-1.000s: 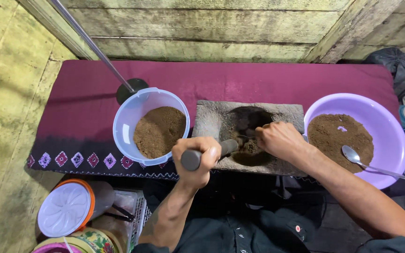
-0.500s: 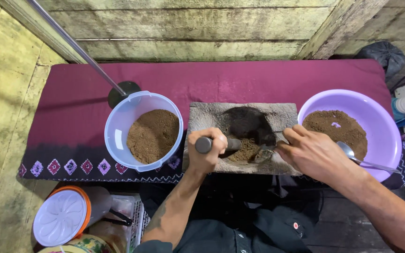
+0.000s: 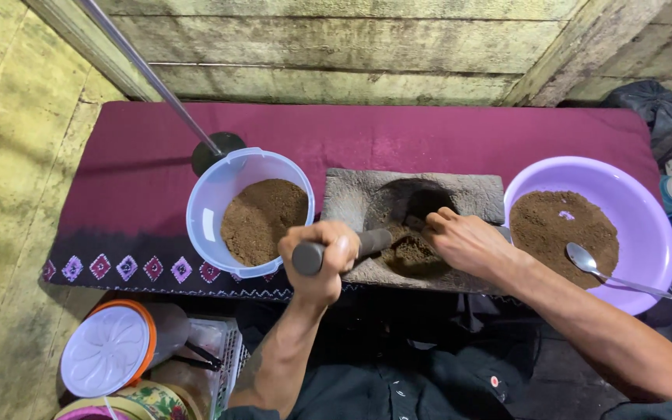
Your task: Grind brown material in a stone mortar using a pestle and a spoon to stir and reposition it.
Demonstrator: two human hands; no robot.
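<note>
Head view: looking straight down on a person's two bare hands at a stone grinding slab
Left hand (image 3: 322, 257): closed in a fist around the near end of a dark, smooth cylindrical stone roller (image 3: 342, 249), gripping it firmly
Right hand (image 3: 467, 241): fingers curled down over the far end of the roller and into the powder; whether it clasps the roller or only presses on it, I cannot tell
Roller: lies across the hollow, angled from lower left up to the right, mostly hidden by the hands
Grey rough stone slab (image 3: 359, 198): rectangular, with a dark worn hollow in its middle, standing on the surface between the two bowls
Brown ground powder in the hollow (image 3: 410, 253): a small heap just under the roller, touching it
What changed: half a second ago the roller sat nearer the middle of the hollow; now it is drawn back to the near edge, the left fist lower, so a grinding stroke looks to be under way
Pale blue plastic tub (image 3: 200, 225): just left of the slab, part full of brown powder
Lilac plastic basin (image 3: 647, 233): just right of the slab, holding brown powder and a metal spoon (image 3: 596, 264)
Surface: covered by a magenta cloth (image 3: 429, 136) with a dark patterned hem
Metal rod (image 3: 149, 78): slants up from behind the tub
White round lid with orange rim (image 3: 106, 350): below the surface, lower left
</note>
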